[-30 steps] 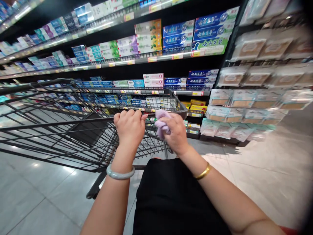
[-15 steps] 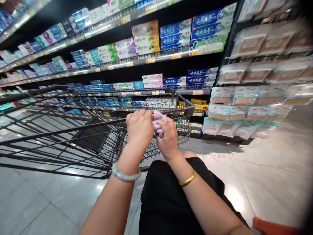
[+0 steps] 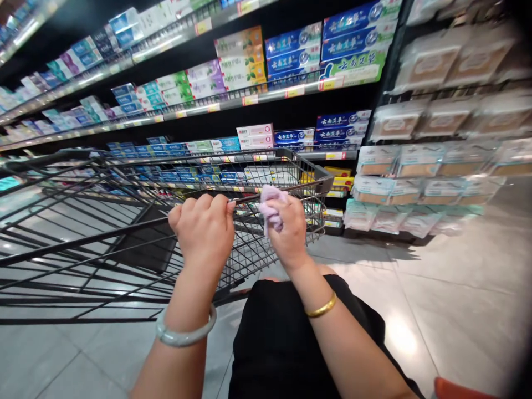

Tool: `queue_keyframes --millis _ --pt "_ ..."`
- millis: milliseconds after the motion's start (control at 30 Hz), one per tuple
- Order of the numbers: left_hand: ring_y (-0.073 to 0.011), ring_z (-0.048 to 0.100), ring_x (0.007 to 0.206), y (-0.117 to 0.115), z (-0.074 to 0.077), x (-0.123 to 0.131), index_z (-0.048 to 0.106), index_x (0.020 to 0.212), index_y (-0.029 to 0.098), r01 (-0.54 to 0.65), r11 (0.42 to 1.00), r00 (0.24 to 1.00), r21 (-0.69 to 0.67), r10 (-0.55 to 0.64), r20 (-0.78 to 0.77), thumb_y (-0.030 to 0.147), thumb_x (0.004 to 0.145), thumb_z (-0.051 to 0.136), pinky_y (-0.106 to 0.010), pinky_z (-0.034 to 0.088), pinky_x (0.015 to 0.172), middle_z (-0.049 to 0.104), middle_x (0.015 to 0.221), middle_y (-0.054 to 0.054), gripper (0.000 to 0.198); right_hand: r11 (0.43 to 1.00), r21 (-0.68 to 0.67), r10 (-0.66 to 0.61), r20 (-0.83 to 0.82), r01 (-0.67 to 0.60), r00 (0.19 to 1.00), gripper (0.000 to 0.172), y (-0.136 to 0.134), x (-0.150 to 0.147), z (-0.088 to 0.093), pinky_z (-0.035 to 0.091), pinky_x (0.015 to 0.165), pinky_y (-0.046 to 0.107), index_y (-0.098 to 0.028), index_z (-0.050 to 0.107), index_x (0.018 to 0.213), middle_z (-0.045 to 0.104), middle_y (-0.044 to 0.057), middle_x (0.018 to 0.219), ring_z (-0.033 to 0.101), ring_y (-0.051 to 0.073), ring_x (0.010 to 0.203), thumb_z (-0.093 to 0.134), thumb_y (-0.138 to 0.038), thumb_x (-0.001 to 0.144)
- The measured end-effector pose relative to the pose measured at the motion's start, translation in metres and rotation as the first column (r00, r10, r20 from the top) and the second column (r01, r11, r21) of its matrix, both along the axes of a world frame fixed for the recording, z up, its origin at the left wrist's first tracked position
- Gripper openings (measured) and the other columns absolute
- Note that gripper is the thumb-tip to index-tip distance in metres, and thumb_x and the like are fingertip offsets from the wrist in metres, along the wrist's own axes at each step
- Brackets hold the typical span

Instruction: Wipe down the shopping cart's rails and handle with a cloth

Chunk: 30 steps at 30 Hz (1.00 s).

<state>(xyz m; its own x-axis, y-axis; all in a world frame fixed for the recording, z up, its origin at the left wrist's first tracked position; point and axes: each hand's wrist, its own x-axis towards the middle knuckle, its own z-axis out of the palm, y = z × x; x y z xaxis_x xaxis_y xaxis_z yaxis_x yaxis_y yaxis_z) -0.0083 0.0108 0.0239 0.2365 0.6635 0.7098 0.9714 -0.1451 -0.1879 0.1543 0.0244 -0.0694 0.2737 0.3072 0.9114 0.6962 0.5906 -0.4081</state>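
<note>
Now gripping the rail (image 3: 124, 230) of the shopping cart (image 3: 325, 184) farther to the left with the left hand (image 3: 203, 227) than half a second ago, when pressed close against the cloth (image 3: 271, 209). Leaving a bare stretch of rail between left hand and cloth now, much like the spread of a second ago (only wider). Keeping the right hand (image 3: 291, 227) in nearly the same spot in view, beside the cart's near right corner.

Reaching forward with both arms, over a black garment (image 3: 291, 343) at the lap, from the lower corners toward the middle. Showing the back of the left hand uppermost, knuckles in a row, thumb lying along the rail; wearing a pale bangle (image 3: 183, 334) below that wrist and a gold bangle (image 3: 323, 306) below the other. Closed in a fist over the rail on the left; curled round the bunched cloth on the right, with purple folds poking out toward the left hand. Cannot tell whether also hooked round the rail with the right fingers. Facing shelves (image 3: 233, 98) of boxes beyond the cart.
</note>
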Motion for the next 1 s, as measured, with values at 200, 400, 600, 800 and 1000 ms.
queue_keyframes --millis 200,400,600,800,1000 --pt "-0.0297 0.050 0.090 0.000 -0.001 0.013 0.060 0.086 0.024 -0.025 0.999 1.000 0.022 0.025 -0.001 0.043 0.104 0.036 -0.045 0.024 0.080 0.065 0.088 -0.009 0.036 0.992 -0.021 -0.125 -0.242 0.124 0.962 0.038 0.002 0.021 -0.001 0.053 0.102 0.048 -0.028 0.062 0.115 0.062 0.009 0.115 0.059 0.025 0.116 0.056 -0.008 0.083" --pt "-0.0297 0.049 0.089 0.000 -0.002 0.024 0.058 0.085 0.024 0.004 0.999 1.000 0.032 -0.004 0.001 0.043 0.104 0.035 -0.044 0.023 0.078 0.063 0.086 -0.009 0.035 0.995 -0.057 0.077 -0.021 -0.078 0.997 0.037 -0.001 0.002 -0.003 0.051 0.106 0.047 -0.028 0.065 0.116 0.061 0.009 0.125 0.058 0.027 0.123 0.059 -0.011 0.085" --pt "-0.0304 0.048 0.089 0.000 -0.001 0.033 0.059 0.084 0.023 0.027 0.999 0.999 0.021 -0.028 0.041 0.043 0.103 0.037 -0.044 0.022 0.077 0.063 0.086 -0.010 0.035 0.992 -0.095 -0.112 -0.326 0.086 0.939 0.035 0.004 0.024 -0.016 0.049 0.106 0.051 -0.026 0.064 0.114 0.060 0.011 0.118 0.058 0.027 0.119 0.055 -0.011 0.084" --pt "-0.0311 0.049 0.089 0.001 -0.001 0.033 0.060 0.085 0.023 0.013 1.000 0.999 0.012 -0.013 0.039 0.042 0.104 0.036 -0.044 0.022 0.077 0.063 0.086 -0.011 0.037 0.983 -0.060 0.176 0.042 -0.173 0.984 0.040 -0.010 -0.009 -0.016 0.051 0.108 0.044 -0.025 0.065 0.116 0.062 0.011 0.123 0.057 0.026 0.129 0.057 -0.008 0.081" --pt "-0.0301 0.048 0.087 0.001 -0.003 0.031 0.060 0.083 0.023 0.034 0.998 0.998 0.044 -0.036 0.050 0.042 0.103 0.039 -0.044 0.023 0.077 0.063 0.085 -0.010 0.034 0.991 -0.105 -0.115 -0.330 0.085 0.937 0.035 0.003 0.027 -0.029 0.050 0.104 0.049 -0.025 0.065 0.113 0.061 0.011 0.118 0.058 0.027 0.116 0.056 -0.012 0.082"
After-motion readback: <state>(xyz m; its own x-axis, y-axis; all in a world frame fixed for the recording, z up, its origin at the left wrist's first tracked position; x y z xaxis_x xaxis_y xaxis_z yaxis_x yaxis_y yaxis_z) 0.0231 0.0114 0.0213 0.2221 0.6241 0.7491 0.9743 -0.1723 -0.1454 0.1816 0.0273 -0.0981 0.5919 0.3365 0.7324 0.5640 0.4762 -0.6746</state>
